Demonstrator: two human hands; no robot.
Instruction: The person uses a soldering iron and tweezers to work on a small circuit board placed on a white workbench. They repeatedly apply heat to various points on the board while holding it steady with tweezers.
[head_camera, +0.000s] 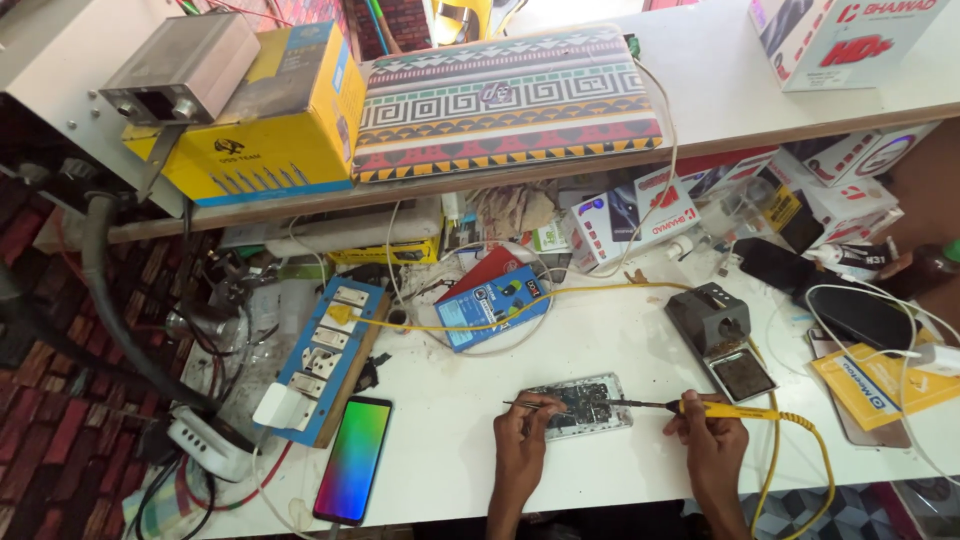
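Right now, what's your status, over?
Left hand holds tweezers on the board. Right hand holds the yellow iron, tip at board. Nothing in the way.

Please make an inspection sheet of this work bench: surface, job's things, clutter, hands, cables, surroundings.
Surface: white table, stained near the blue switch board.
Job's things: opened phone board lies flat; yellow soldering iron has its tip on it; thin tweezers reach it from the other side.
Clutter: phone with rainbow screen, blue packet, soldering stand, small boxes.
Hands: left hand holds the tweezers; right hand grips the soldering iron.
Cables: yellow cord loops off the front edge; white cables lie at the right.
Surroundings: shelf with patterned laptop and yellow box.
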